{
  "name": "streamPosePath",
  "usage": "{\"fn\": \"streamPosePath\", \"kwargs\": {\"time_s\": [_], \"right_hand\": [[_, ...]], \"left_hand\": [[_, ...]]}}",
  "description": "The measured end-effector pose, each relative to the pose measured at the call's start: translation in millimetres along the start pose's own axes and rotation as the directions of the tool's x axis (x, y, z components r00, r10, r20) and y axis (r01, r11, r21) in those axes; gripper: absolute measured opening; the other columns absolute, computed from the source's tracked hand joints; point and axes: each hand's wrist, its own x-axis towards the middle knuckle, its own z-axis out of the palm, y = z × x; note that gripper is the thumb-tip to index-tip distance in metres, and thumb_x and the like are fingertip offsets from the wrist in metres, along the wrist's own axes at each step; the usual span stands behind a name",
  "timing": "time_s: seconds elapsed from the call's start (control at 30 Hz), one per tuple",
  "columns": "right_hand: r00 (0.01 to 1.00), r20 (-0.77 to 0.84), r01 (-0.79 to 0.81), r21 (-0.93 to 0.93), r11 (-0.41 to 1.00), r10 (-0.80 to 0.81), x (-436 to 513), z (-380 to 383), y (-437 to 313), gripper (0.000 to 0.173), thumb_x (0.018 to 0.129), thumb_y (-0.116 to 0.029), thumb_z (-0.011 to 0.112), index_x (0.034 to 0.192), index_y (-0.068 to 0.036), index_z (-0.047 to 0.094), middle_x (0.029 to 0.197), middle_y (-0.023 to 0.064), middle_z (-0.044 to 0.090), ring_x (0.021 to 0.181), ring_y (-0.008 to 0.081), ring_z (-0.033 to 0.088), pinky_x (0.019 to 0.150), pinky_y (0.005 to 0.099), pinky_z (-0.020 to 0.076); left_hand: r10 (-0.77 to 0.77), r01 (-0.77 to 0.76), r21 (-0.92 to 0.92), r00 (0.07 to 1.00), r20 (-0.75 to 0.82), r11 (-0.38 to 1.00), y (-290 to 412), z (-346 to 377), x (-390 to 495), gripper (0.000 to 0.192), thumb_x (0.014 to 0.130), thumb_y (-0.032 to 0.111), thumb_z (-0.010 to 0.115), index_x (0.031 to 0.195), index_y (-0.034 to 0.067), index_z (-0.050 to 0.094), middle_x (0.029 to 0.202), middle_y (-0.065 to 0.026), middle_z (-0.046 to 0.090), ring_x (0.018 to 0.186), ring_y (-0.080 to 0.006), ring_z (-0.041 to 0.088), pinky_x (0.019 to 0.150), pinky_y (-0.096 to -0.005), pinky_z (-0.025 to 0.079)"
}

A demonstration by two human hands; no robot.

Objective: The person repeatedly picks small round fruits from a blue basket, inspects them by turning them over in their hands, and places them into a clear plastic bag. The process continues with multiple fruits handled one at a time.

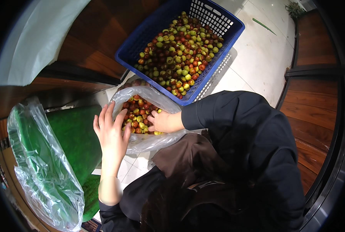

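Note:
A clear plastic bag [149, 145] stands wide open before me, partly filled with red and yellow-green jujube fruits [137, 116]. My right hand [162, 121] reaches in over its right side, fingers bent down among the fruits; whether it grips any is hidden. Over the bag's left rim is my left hand [111, 127], its fingers spread, with nothing visible held in it. Just beyond the bag, a blue plastic crate [216, 62] holds many more fruits of the same kind.
Left of me, a green bin [79, 136] carries a clear plastic liner [50, 174] over its edge. Wood-panelled cabinets stand on the right [311, 116] and at the upper left [100, 34]. A green leaf strip [264, 26] lies on the tiled floor [248, 58].

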Motion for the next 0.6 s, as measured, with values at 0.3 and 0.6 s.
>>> {"fn": "streamPosePath", "kwargs": {"time_s": [0.3, 0.6], "right_hand": [[0.968, -0.065, 0.25, 0.158, 0.955, -0.242, -8.5, -15.9, 5.2, 0.039, 0.08, -0.014, 0.067, 0.119, -0.019, 0.067, 0.102, 0.0167, 0.065, 0.087, 0.0336, 0.068, 0.076, 0.0449, 0.0567], [0.898, -0.437, 0.344, 0.624, 0.701, -0.052, -19.7, -116.0, 33.2, 0.022, 0.075, -0.007, 0.072, 0.095, -0.006, 0.063, 0.085, 0.014, 0.067, 0.079, 0.0322, 0.066, 0.072, 0.0407, 0.0513]], "left_hand": [[-0.212, 0.16, -0.619, 0.977, -0.011, 0.769, 9.5, 9.9, 3.2, 0.027, 0.088, 0.003, 0.062, 0.115, 0.001, 0.066, 0.124, -0.0168, 0.063, 0.116, -0.03, 0.061, 0.101, -0.0377, 0.045], [-0.476, 0.197, -0.951, 0.83, 0.292, -0.239, 10.5, 26.3, -18.0, 0.05, 0.103, 0.033, 0.051, 0.144, 0.005, 0.043, 0.142, -0.0139, 0.05, 0.133, -0.0246, 0.047, 0.109, -0.0378, 0.039]]}}
